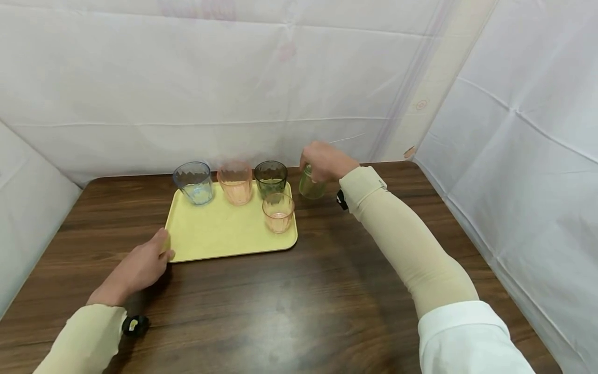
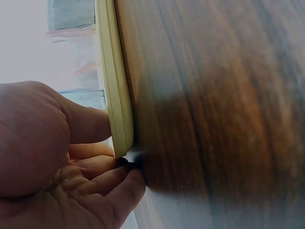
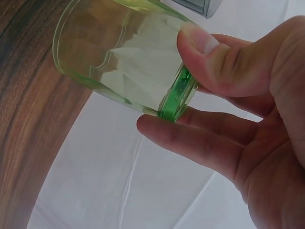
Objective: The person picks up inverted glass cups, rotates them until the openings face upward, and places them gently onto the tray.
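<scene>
Two hands are at work on the brown counter (image 1: 289,306). The right hand (image 1: 327,161) grips a pale green glass (image 1: 310,186) near its rim, thumb (image 3: 209,57) on one side and fingers (image 3: 190,143) curled round the other; the glass is just off the tray's far right corner, toward the back edge of the counter, and whether its base touches the wood cannot be told, since the hand covers its top in the head view and the wrist view shows it only tilted across the frame. The left hand (image 1: 140,267) holds the near left corner of the yellow tray (image 1: 219,234): the thumb (image 2: 90,125) lies on top of the rim and the fingers (image 2: 114,186) curl under the edge, seen plainly in the left wrist view, where most of the tray is cut off. On the tray, along its far edge, stand a blue glass (image 1: 193,182), an orange glass (image 1: 235,183) and a dark green glass (image 1: 271,178), close together in a row; a smaller orange glass (image 1: 278,212) stands by the right edge, just in front of the dark green one. The orange glass at the back is blurred, and the left wrist view shows the glasses only as faint smears of colour.
</scene>
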